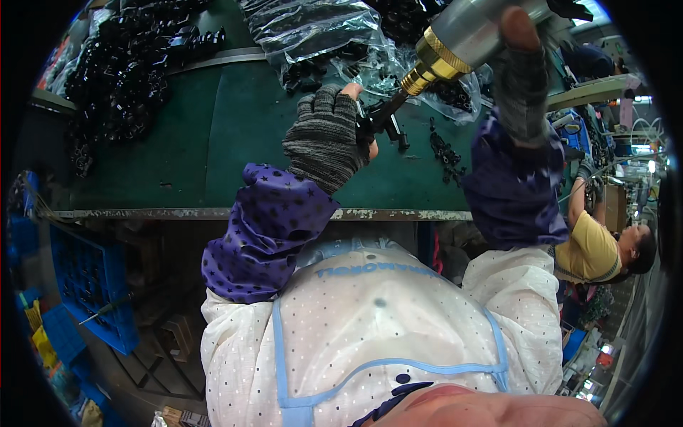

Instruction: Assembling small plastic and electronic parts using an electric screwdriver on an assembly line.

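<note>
My left hand [324,139], in a grey-and-black striped glove with bare fingertips, is closed on a small black part [393,129] over the green bench. The dark bit of a power screwdriver [455,46], silver with a knurled gold collar, slants down from the upper right and meets that part. Around the driver's silver body is my right hand [523,78], gloved too and slightly blurred; its thumb shows, while its other fingers are mostly hidden. Small loose black parts [446,153] lie on the bench right of the held part.
A large heap of black parts [131,71] covers the bench's left. Clear plastic bags [320,32] with black parts lie at the back. The bench's worn front edge [398,214] runs before me. Blue crates [92,285] stand lower left. A person in yellow [590,245] works at the right.
</note>
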